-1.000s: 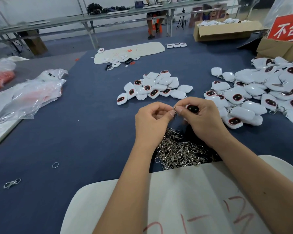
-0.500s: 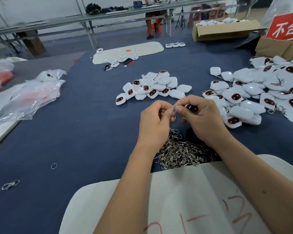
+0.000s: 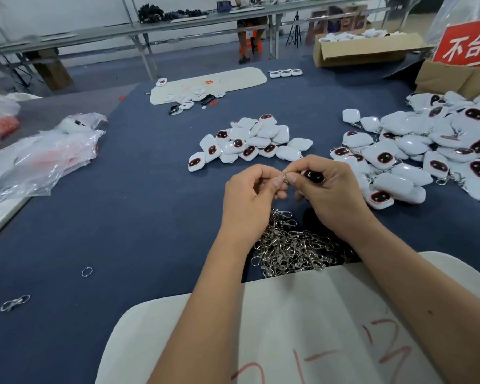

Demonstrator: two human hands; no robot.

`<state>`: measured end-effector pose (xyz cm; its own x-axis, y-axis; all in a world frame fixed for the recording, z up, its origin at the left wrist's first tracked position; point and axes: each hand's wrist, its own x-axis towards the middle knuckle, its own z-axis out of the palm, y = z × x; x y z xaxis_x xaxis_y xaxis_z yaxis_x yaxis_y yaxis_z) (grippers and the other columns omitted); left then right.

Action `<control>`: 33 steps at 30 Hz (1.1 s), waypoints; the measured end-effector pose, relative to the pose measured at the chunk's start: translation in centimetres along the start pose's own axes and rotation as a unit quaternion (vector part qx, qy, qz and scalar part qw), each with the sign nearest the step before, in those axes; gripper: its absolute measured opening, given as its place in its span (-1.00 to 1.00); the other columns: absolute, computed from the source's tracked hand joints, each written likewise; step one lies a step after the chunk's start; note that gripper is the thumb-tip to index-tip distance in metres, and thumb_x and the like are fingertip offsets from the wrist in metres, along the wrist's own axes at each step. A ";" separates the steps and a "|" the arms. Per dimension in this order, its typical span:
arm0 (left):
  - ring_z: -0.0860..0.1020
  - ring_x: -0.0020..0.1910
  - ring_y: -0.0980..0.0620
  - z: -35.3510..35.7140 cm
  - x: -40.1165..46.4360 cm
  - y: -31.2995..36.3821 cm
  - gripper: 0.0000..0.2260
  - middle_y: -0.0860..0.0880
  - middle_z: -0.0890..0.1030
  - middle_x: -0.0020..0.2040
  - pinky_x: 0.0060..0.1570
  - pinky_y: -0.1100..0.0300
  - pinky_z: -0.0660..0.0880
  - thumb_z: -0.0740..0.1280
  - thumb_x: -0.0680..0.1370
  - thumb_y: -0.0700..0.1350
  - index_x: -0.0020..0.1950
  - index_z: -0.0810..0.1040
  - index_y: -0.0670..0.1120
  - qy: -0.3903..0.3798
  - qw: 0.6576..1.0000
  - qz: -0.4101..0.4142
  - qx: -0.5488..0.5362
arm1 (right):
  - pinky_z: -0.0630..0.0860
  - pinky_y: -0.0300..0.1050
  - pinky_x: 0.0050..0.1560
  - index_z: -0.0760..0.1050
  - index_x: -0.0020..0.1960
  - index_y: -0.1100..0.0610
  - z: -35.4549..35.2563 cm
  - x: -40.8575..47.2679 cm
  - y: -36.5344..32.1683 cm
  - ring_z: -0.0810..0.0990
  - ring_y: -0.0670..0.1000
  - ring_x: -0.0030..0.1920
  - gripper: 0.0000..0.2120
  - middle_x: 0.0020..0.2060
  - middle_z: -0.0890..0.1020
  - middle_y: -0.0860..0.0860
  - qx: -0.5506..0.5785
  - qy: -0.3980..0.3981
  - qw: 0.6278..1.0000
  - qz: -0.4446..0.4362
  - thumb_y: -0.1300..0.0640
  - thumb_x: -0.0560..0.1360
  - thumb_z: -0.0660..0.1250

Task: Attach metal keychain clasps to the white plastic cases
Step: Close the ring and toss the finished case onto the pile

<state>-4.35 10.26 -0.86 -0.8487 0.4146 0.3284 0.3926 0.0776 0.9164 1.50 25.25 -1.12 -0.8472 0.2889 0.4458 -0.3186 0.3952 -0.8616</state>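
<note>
Barely shifted since before, both hands meet above the heap of silver metal clasps (image 3: 290, 246), left hand (image 3: 250, 200) pinching a small metal ring (image 3: 285, 180), right hand (image 3: 327, 189) gripping a white plastic case with a dark oval (image 3: 313, 176).

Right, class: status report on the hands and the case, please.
Left hand pinching a small ring. Right hand gripping white case. Nothing in the way.

left hand (image 3: 250, 195) pinches clasp ring (image 3: 285, 179) against case (image 3: 313, 176) in right hand (image 3: 327, 195).
</note>
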 end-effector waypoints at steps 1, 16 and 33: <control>0.66 -0.25 0.14 0.1 0.0 0.0 -0.84 0.06 0.67 -0.22 -0.09 0.24 0.60 0.33 0.62 -0.32 -0.09 0.63 -0.12 0.003 1.000 0.003 0.013 | 0.45 -0.32 -0.25 0.67 -0.05 0.22 0.0 0.0 0.0 0.52 -0.09 -0.36 -0.90 -0.30 0.65 -0.18 -0.002 0.000 1.000 -0.002 0.36 0.58 0.41; 0.62 -0.11 0.06 0.4 -0.5 -0.2 -0.89 0.07 0.63 -0.17 -0.09 0.04 0.55 0.30 0.64 -0.23 -0.06 0.56 -0.08 0.030 0.985 0.099 0.141 | 0.46 -0.36 -0.29 0.69 -0.09 0.10 -0.1 0.0 -0.1 0.52 -0.10 -0.37 -0.84 -0.36 0.64 -0.06 -0.001 -0.016 0.999 0.028 0.28 0.60 0.41; 0.58 -0.17 0.01 0.4 -0.5 0.2 -0.82 0.04 0.60 -0.21 -0.12 0.09 0.53 0.26 0.64 -0.32 -0.12 0.53 -0.14 0.054 0.985 0.120 0.110 | 0.51 -0.01 -0.12 0.67 -0.09 0.17 0.2 -0.6 -1.2 0.57 -0.05 -0.19 -0.87 -0.22 0.64 -0.07 -0.157 0.047 0.978 -0.126 0.32 0.58 0.41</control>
<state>-3.67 10.43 -0.98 -0.7497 0.3477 0.5630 0.6442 0.1889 0.7412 2.30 24.43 -0.41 -0.7110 0.2202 0.6678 -0.3540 0.7085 -0.6105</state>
